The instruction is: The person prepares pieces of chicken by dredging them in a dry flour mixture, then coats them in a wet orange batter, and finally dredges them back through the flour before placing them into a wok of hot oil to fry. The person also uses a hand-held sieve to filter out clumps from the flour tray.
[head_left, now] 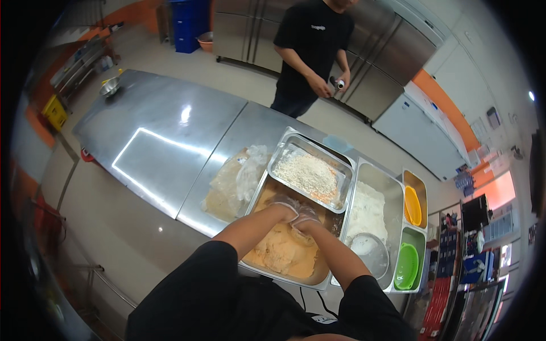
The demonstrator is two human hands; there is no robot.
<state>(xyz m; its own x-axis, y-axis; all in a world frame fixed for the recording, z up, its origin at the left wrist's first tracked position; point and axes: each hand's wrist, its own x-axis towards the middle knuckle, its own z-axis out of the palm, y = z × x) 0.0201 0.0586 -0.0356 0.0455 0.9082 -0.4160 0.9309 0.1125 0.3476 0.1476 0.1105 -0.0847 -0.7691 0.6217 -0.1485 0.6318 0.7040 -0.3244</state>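
Both my hands wear clear plastic gloves and are down in a deep steel pan of orange-tan breading. My left hand is at the pan's far side, its fingers hidden from sight. Close against it, my right hand has its fingers curled in by a pale lump, and what they hold cannot be made out. Nearer to me in the pan lie lumpy coated pieces, their kind unclear. Across the pan's far end rests a shallower steel tray with pale flaky crumbs.
Left of the pan lies a clear plastic bag on the steel table. To the right stand a pan of white flour with a round sieve, an orange basket and a green basket. A person stands across the table.
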